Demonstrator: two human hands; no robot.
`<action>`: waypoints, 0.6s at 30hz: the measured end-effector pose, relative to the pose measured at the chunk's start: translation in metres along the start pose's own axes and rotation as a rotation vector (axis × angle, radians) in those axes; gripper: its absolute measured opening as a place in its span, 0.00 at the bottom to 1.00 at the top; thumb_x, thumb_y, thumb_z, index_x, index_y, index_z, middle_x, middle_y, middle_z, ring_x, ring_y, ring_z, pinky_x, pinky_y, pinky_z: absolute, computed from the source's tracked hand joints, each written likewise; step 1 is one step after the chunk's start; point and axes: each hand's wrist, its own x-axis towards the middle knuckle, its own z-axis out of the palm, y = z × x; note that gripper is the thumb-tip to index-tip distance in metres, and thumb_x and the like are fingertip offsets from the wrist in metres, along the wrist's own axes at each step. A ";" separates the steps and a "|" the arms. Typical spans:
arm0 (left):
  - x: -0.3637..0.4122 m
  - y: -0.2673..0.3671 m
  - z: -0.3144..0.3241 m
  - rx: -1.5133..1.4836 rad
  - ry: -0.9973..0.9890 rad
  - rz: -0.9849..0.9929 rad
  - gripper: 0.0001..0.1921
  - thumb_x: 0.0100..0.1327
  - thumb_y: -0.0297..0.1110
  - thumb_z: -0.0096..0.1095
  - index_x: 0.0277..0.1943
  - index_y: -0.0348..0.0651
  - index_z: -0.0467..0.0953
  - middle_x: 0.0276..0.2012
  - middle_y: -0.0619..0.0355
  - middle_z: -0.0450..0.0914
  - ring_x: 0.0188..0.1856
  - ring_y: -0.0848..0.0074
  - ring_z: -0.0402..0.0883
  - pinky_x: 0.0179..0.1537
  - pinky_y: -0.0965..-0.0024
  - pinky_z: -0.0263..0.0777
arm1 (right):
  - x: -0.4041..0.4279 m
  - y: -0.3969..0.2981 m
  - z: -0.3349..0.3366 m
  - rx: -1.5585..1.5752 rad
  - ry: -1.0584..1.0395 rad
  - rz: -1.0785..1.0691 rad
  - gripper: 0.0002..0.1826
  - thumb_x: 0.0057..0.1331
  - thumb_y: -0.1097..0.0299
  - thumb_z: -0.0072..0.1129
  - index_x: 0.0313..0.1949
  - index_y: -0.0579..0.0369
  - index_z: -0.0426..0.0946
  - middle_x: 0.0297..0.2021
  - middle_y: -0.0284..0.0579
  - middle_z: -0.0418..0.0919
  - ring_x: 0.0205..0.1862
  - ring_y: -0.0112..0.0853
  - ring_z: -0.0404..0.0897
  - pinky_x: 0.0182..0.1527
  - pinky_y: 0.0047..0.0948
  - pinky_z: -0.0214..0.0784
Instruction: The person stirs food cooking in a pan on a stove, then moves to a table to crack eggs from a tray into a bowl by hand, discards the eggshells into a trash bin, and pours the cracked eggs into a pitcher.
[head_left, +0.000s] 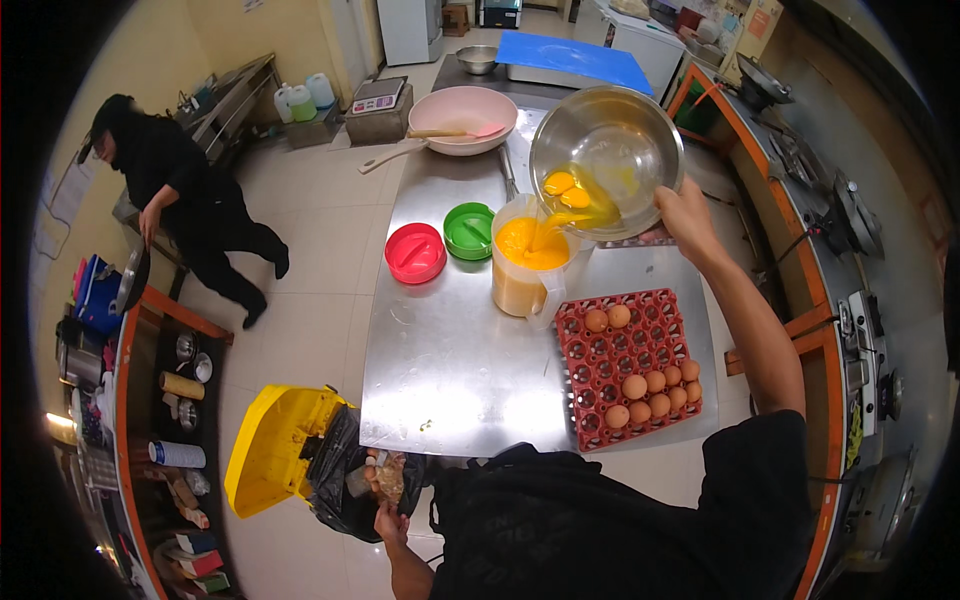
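Note:
My right hand (682, 217) grips the rim of a steel mixing bowl (622, 142), tilted so that egg runs from it into a translucent plastic pitcher (516, 289) of orange-yellow liquid. Two whole yolks (568, 190) lie in the bowl. My left hand (391, 523) is low at the edge of a bin lined with a black bag (334, 476), beside eggshells; whether it holds anything is unclear. A red plastic egg tray (589, 375) with several brown eggs (634, 386) lies right of the pitcher. Red (415, 253) and green (469, 231) plastic containers stand to its left.
Behind the pitcher are a whisk (509, 174) and a pink pan (463, 112) with a spatula across it. The bin's yellow lid (262, 450) is raised. A person in black (187, 187) walks at the left, holding a pan. Orange-framed counters (817, 322) flank the steel table (450, 360).

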 end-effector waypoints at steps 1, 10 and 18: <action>-0.001 0.001 0.003 0.001 -0.003 0.000 0.13 0.62 0.49 0.60 0.43 0.53 0.76 0.32 0.64 0.78 0.21 0.75 0.73 0.21 0.75 0.68 | 0.001 0.001 0.000 -0.029 0.020 -0.004 0.24 0.59 0.74 0.41 0.57 0.63 0.63 0.43 0.55 0.75 0.33 0.38 0.82 0.24 0.30 0.81; -0.003 0.000 0.006 -0.004 -0.008 -0.008 0.13 0.67 0.45 0.55 0.48 0.48 0.74 0.33 0.60 0.78 0.22 0.75 0.70 0.21 0.75 0.66 | 0.003 0.005 0.008 -0.050 0.014 -0.043 0.23 0.60 0.74 0.42 0.56 0.63 0.64 0.43 0.53 0.75 0.34 0.39 0.82 0.23 0.31 0.81; 0.001 -0.002 0.009 0.019 -0.009 -0.021 0.12 0.61 0.47 0.62 0.42 0.52 0.77 0.29 0.64 0.76 0.20 0.75 0.72 0.21 0.74 0.69 | 0.008 0.011 0.004 -0.021 0.002 -0.053 0.21 0.61 0.74 0.41 0.54 0.65 0.65 0.37 0.54 0.78 0.26 0.37 0.83 0.23 0.29 0.80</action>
